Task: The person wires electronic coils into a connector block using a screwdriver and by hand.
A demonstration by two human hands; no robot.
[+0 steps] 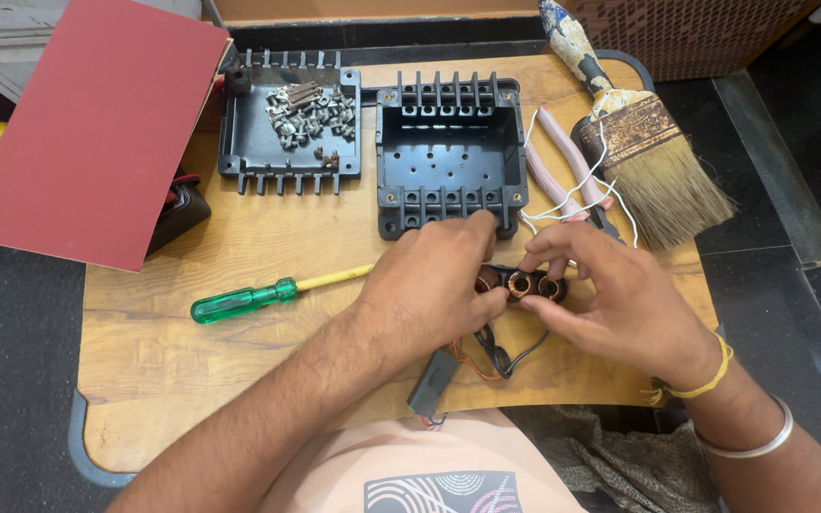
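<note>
1. Holding steady near the front edge of the wooden board (182, 380): both hands are pinched on one small part, a row of three copper-wound coils (523, 283) lifted just above the board's middle-right.
2. Left hand (429, 290) is closed on the left end of the coil row, thumb and fingers clamped around it.
3. Right hand (610, 294) is gripping the right end, fingertips curled over the top of the coils.
4. Below the hands, black and reddish wires (496, 356) trail from the coils down to a small grey block (434, 382) by the front edge, so the part is out of its housing and loose.
5. Left of the hands, a green-handled screwdriver (249, 299) lies flat on the board, nobody touching it.
6. Just beyond the knuckles, the deep black box (448, 157) sits open, and I can see nothing fitted inside it.
7. Toward the far left corner, its flat black lid (287, 123) serves as a tray for a heap of metal screws and clips (311, 112); by my reading, all fasteners are out and nothing is refitted yet.
8. Far right edge: pink-handled pliers (563, 166), a loose white wire (582, 195) and a worn paintbrush (648, 152).
9. A red sheet (87, 133) overhangs the far left corner.
</note>
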